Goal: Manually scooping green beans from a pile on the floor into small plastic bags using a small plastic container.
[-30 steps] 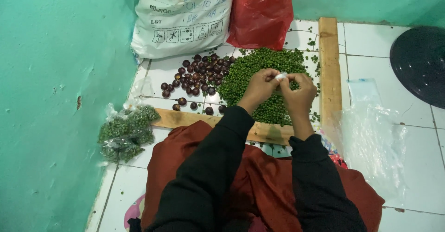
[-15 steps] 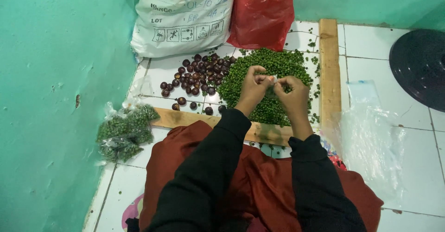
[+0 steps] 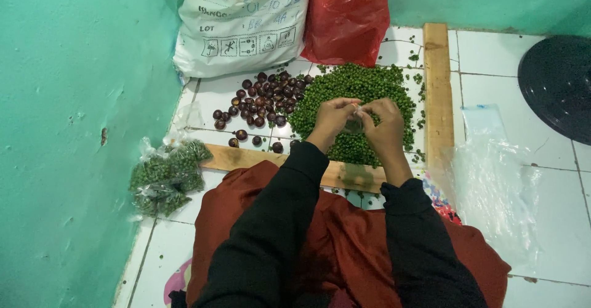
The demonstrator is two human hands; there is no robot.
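Note:
My left hand (image 3: pixel 332 118) and my right hand (image 3: pixel 386 125) meet over a heap of small green peppercorns (image 3: pixel 354 89) on the white tiled floor. Between the fingers of both hands is a small clear plastic bag (image 3: pixel 355 122), mostly hidden by the fingers. Left of the green heap lies a pile of dark brown round nuts (image 3: pixel 265 102). Both arms wear black sleeves, and a red cloth (image 3: pixel 338 246) covers my lap.
Wooden slats (image 3: pixel 436 80) border the heap on the right and near side. A white printed sack (image 3: pixel 243 22) and a red plastic bag (image 3: pixel 348 16) stand behind. Filled clear bags of green peppercorns (image 3: pixel 163 176) lie by the teal wall. Loose clear plastic bags (image 3: pixel 492 185) and a black round lid (image 3: pixel 557 83) are right.
My hands stayed together over the green heap, fingers shifting around the small bag. The white bit seen between my fingers a second ago is no longer visible.

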